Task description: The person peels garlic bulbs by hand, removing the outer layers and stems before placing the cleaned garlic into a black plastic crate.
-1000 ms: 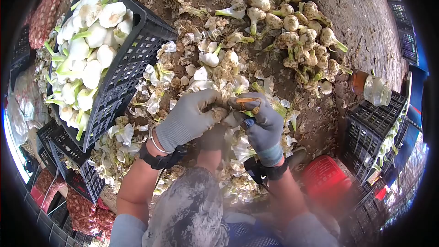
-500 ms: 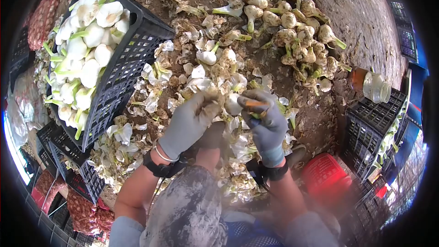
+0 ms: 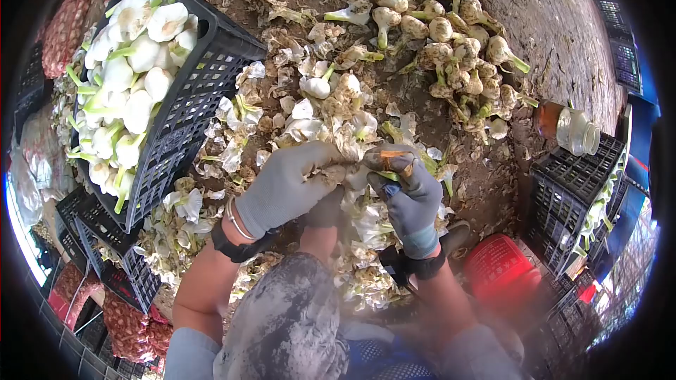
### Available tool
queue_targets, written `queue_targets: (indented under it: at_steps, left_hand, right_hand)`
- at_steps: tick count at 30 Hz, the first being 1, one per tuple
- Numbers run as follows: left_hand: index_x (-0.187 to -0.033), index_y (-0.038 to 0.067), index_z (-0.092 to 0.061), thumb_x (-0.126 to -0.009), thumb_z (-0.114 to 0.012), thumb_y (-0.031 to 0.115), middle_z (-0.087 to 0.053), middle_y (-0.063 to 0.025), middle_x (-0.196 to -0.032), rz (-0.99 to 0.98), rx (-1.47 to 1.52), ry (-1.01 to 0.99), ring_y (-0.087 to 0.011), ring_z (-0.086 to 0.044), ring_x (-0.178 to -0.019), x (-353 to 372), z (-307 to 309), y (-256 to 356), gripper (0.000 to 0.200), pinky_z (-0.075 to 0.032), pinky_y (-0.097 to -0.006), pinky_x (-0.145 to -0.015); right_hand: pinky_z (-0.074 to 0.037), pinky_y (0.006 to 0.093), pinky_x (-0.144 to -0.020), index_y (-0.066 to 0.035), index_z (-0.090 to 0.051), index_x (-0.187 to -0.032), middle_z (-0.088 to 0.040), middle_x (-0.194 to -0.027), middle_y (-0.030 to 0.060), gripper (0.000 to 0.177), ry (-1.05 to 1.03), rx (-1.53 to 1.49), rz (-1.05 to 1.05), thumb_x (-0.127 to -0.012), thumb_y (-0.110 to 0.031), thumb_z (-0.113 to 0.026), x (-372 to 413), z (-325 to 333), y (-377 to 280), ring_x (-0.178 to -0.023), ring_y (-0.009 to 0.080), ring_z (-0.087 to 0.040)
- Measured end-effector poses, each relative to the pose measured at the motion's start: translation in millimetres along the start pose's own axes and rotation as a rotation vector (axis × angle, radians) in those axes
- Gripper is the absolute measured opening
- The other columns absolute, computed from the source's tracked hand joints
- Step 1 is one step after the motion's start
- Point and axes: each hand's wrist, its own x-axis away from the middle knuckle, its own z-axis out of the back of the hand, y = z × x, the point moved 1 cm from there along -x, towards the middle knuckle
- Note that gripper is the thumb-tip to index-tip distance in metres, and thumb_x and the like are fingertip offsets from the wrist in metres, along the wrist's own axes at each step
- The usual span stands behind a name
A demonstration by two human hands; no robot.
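Both my hands wear grey gloves and meet over a heap of garlic skins (image 3: pixel 303 127). My left hand (image 3: pixel 292 179) is closed with its fingertips around a pale garlic bulb (image 3: pixel 356 177), mostly hidden between the hands. My right hand (image 3: pixel 405 186) is curled shut right beside the bulb. An orange strip (image 3: pixel 396 160) crosses its fingers and a small blue-green piece shows below; what it grips is not clear. Just beyond the hands lies a white garlic bulb with a green stem (image 3: pixel 317 86). Farther off, unpeeled garlic bulbs (image 3: pixel 454 56) lie piled on the ground.
At left a tilted black crate (image 3: pixel 204 77) is full of clean white garlic (image 3: pixel 141 53). On the right stand a glass jar (image 3: pixel 577 132), another black crate (image 3: pixel 570 197) and a red bucket (image 3: pixel 501 267). A patterned cloth-covered knee or cap (image 3: pixel 285 324) fills the lower middle.
My left hand has moved slightly right and turned, its fingers closer to the right hand. The garlic bulb between them has dropped a little and is more hidden.
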Motion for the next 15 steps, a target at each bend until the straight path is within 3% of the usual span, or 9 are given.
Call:
queue_targets:
  at_steps: [5,7,9,13,15]
  left_hand:
    - [-0.105,0.005,-0.072,-0.087,-0.066,0.011,-0.069,-0.0129,-0.084,0.06,-0.022,-0.186,-0.0206,-0.067,-0.077,-8.6,4.5,13.9,0.02,-0.051,-0.0325,-0.071]
    - [-0.1,0.006,-0.07,-0.086,-0.066,0.014,-0.066,-0.0159,-0.079,-0.035,-0.205,-0.173,-0.0285,-0.066,-0.073,-11.0,0.6,9.5,0.017,-0.051,-0.0353,-0.067]
    - [-0.096,0.006,-0.069,-0.085,-0.067,0.016,-0.066,-0.0167,-0.078,-0.077,-0.26,-0.154,-0.0313,-0.066,-0.073,-9.2,-2.2,8.5,0.015,-0.051,-0.037,-0.067]
    - [-0.089,0.006,-0.064,-0.084,-0.068,0.022,-0.065,-0.0175,-0.077,-0.12,-0.278,-0.232,-0.037,-0.065,-0.075,5.3,-8.2,3.9,0.017,-0.05,-0.0447,-0.067]
    - [-0.096,0.008,-0.065,-0.081,-0.072,0.031,-0.065,-0.0194,-0.077,-0.104,-0.38,-0.303,-0.0387,-0.065,-0.076,16.3,-15.2,-4.8,0.028,-0.05,-0.0487,-0.072]
  right_hand:
    - [-0.048,0.0322,-0.093,0.002,-0.07,-0.108,-0.067,-0.109,0.0104,0.027,-0.02,-0.05,-0.035,-0.081,0.005,-0.067,-1.8,1.8,-1.8,-0.105,0.0208,-0.061]
    - [-0.049,0.0306,-0.091,0.003,-0.069,-0.109,-0.066,-0.11,0.0097,0.026,-0.054,-0.012,0.012,-0.083,0.006,-0.066,-1.0,1.7,-3.2,-0.104,0.0187,-0.061]
    - [-0.052,0.0283,-0.09,0.002,-0.069,-0.111,-0.066,-0.11,0.0076,0.026,0.021,-0.21,-0.259,-0.086,0.007,-0.064,0.9,-1.4,-5.3,-0.102,0.0148,-0.062]
    - [-0.054,0.0277,-0.09,0.001,-0.068,-0.115,-0.066,-0.112,0.0062,0.026,0.132,-0.175,-0.198,-0.09,0.006,-0.063,-4.3,4.4,7.8,-0.099,0.0125,-0.064]
    - [-0.054,0.0283,-0.089,0.0,-0.066,-0.118,-0.065,-0.118,0.0078,0.026,0.152,-0.252,-0.21,-0.093,0.003,-0.063,-7.4,13.0,14.6,-0.102,0.014,-0.063]
